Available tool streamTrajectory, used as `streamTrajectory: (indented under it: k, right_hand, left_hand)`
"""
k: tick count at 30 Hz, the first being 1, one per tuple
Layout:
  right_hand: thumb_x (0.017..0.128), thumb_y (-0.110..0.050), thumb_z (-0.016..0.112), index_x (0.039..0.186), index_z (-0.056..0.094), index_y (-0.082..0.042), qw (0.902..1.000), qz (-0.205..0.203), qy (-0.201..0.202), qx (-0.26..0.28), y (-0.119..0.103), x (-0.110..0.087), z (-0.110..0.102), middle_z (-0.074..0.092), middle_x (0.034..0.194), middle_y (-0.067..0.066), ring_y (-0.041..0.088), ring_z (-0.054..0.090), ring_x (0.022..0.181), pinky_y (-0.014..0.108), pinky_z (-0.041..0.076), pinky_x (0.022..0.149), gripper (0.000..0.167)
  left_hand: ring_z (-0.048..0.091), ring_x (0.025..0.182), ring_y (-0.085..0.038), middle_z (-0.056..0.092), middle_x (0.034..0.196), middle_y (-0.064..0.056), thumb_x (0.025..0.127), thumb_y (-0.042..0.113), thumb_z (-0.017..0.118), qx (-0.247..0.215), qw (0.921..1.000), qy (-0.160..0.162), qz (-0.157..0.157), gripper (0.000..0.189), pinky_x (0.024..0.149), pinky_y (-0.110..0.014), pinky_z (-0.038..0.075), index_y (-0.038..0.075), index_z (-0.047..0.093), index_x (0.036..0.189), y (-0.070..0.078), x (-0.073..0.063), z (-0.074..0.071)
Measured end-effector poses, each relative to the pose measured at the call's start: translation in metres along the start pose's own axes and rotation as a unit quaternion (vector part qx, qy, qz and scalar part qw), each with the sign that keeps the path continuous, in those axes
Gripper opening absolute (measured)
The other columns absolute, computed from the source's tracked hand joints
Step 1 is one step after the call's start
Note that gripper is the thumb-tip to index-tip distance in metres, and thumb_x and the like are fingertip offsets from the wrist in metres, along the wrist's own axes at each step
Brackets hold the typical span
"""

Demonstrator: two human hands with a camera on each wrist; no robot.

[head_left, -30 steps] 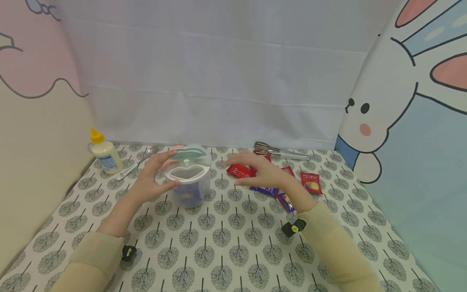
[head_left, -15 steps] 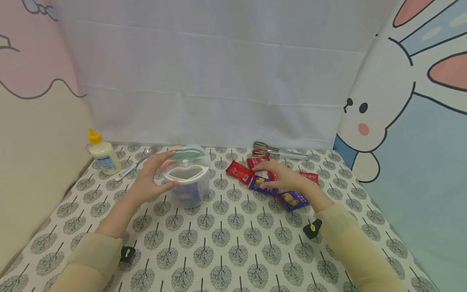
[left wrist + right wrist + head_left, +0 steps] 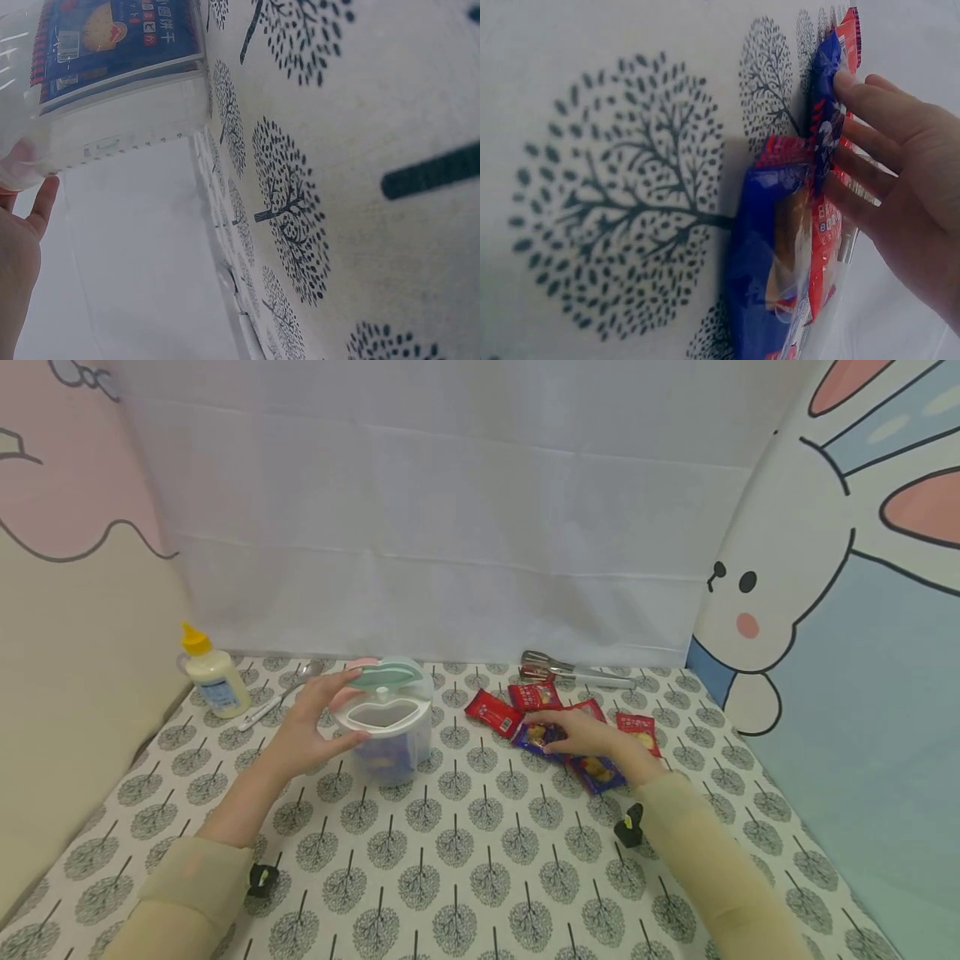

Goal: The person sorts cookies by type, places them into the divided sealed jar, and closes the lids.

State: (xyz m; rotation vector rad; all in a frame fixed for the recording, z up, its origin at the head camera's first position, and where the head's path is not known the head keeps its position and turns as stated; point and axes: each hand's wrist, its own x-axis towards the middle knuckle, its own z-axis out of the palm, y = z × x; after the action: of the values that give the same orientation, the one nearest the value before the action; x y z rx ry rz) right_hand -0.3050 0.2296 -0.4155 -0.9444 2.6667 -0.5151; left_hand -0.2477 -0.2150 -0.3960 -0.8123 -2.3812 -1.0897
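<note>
My left hand (image 3: 307, 735) grips the rim of a clear lidded container (image 3: 386, 752) from its left side. In the left wrist view, a blue biscuit packet (image 3: 116, 45) shows through the container's wall. One lip-shaped opening in the white lid (image 3: 384, 713) is uncovered, and a mint flap (image 3: 387, 676) stands raised behind it. My right hand (image 3: 581, 733) reaches down over a blue biscuit packet (image 3: 534, 737), which lies on the cloth. The right wrist view has the thumb touching this packet, with the other fingers beside it; their tips are partly hidden.
Several red packets (image 3: 493, 712) and another blue packet (image 3: 596, 772) lie around my right hand. Metal tongs (image 3: 577, 672) lie behind them. A yellow-capped bottle (image 3: 217, 677) and a spoon (image 3: 277, 697) are at the far left of the tree-patterned cloth (image 3: 450, 868).
My right hand has moved away from beside the container, rightward to the packets, then lowered onto the blue one. The left hand and the container have stayed in place.
</note>
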Motion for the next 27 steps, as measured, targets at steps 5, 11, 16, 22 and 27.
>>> streamTrajectory:
  k: [5,11,16,22,27]
  right_hand:
    - [0.085,-0.024,0.070,0.140,0.045,-0.022,0.9991,0.029,-0.010,-0.027,-0.004,0.006,0.000,0.056,0.130,0.008,0.019,0.056,0.074,0.039,0.048,0.072,0.060]
    - [0.083,-0.021,0.073,0.135,0.050,-0.023,0.9987,0.046,-0.017,-0.014,-0.005,0.010,0.000,0.046,0.139,0.010,0.034,0.046,0.125,0.054,0.043,0.098,0.058]
    - [0.083,-0.016,0.072,0.124,0.059,-0.022,0.9997,0.025,-0.003,0.006,-0.007,0.009,-0.002,0.051,0.133,0.008,0.034,0.045,0.125,0.053,0.043,0.099,0.043]
    - [0.084,-0.009,0.070,0.114,0.066,-0.016,0.9995,-0.030,0.005,0.004,-0.018,0.007,-0.011,0.056,0.114,0.001,0.020,0.054,0.105,0.040,0.049,0.092,0.031]
    - [0.084,-0.006,0.069,0.113,0.067,-0.017,0.9978,-0.058,0.030,-0.003,-0.033,0.006,-0.024,0.058,0.109,-0.001,0.016,0.055,0.098,0.036,0.051,0.085,0.031]
  left_hand:
    - [0.035,0.131,-0.033,0.043,0.143,-0.003,0.066,0.018,0.084,-0.005,0.9999,0.003,0.014,0.089,0.111,-0.065,0.013,0.023,0.039,0.143,-0.001,0.001,0.000]
    - [0.035,0.132,-0.031,0.044,0.142,-0.004,0.067,0.019,0.083,-0.005,0.9998,0.002,0.019,0.088,0.115,-0.059,0.006,0.022,0.039,0.143,-0.002,0.002,0.001]
    - [0.037,0.129,-0.030,0.048,0.138,-0.005,0.066,0.019,0.084,0.002,1.0000,0.001,0.006,0.089,0.104,-0.070,0.022,0.025,0.039,0.143,0.000,0.002,0.001]
    - [0.036,0.130,-0.030,0.051,0.136,-0.004,0.067,0.021,0.084,0.010,0.9999,-0.003,-0.006,0.090,0.099,-0.072,0.027,0.028,0.038,0.143,0.002,0.003,0.000]
    - [0.036,0.130,-0.032,0.047,0.140,-0.006,0.066,0.021,0.084,0.014,0.9998,-0.004,-0.015,0.090,0.099,-0.072,0.027,0.028,0.038,0.143,0.002,0.002,-0.001]
